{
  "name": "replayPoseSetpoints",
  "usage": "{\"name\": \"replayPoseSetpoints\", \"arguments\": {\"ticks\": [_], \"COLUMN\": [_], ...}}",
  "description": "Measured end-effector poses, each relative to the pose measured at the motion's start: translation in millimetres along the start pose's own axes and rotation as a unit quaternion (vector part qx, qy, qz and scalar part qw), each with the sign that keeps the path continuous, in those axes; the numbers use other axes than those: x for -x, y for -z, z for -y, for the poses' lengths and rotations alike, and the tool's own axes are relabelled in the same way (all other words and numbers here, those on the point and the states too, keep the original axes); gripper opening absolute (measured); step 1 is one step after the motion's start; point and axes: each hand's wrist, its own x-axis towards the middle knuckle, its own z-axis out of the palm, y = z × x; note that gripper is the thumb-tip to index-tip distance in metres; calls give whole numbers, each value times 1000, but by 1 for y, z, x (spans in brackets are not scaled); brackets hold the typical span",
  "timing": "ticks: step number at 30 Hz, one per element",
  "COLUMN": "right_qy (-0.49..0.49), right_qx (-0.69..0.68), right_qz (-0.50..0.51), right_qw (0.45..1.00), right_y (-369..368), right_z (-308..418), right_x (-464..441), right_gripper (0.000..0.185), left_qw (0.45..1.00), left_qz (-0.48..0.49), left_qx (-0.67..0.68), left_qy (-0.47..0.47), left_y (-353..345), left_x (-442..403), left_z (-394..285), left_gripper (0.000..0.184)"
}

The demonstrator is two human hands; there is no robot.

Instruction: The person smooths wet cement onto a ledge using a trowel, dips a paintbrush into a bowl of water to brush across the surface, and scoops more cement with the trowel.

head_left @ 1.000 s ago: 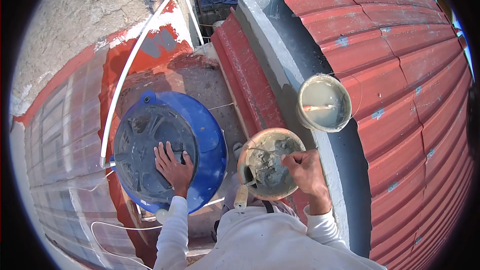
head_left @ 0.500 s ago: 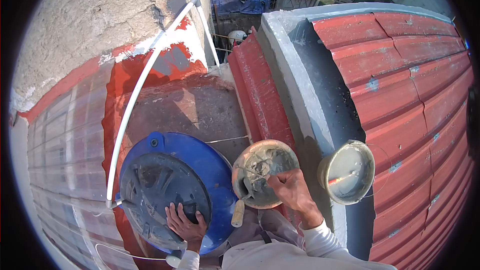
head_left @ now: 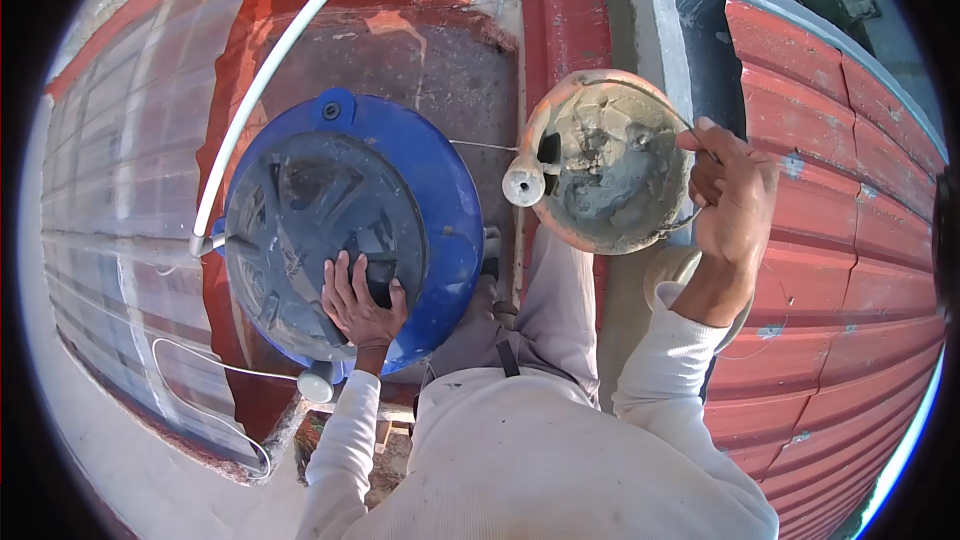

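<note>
My left hand [head_left: 360, 302] lies with its fingers spread on the black lid [head_left: 330, 180] of a blue water tank [head_left: 450, 240]. My right hand [head_left: 730, 185] is closed at the right rim of an orange, cement-smeared bucket [head_left: 572, 230], gripping its thin wire handle [head_left: 678, 118]. Grey mortar [head_left: 610, 165] coats the inside of this bucket. A trowel [head_left: 523, 183] rests in it, its round wooden handle sticking out over the left rim. Below my right forearm, a second bucket [head_left: 668, 268] shows only in part; its contents are hidden.
A white pipe [head_left: 275, 65] arches up from the tank's left side. Red corrugated roofing [head_left: 810, 240] slopes away on the right, beyond a grey parapet [head_left: 660, 10]. Translucent sheets [head_left: 130, 190] cover the left. A white cord [head_left: 190, 350] trails near the tank's front.
My right hand has moved up and right, and the orange bucket has come up nearer the camera, now overlapping the parapet. My view has tilted down. My left hand stays on the lid.
</note>
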Motion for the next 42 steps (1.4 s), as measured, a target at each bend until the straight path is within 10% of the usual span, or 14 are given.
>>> {"name": "replayPoseSetpoints", "arguments": {"ticks": [14,33,42], "right_qy": [-28,-78,-127], "right_qx": [-51,139,204], "right_qz": [-55,131,230], "right_qw": [997,979,943], "right_y": [-3,-79,-142], "right_z": [26,-15,-89], "right_x": [-30,-92,-189], "right_gripper": [30,34,31], "left_qw": [1000,997,957], "left_qz": [10,2,-58], "left_qx": [24,76,67], "left_qy": [1,27,277], "left_y": [2,6,-5], "left_x": [2,-3,-43], "left_z": [10,8,-25], "left_gripper": [67,67,87]}}
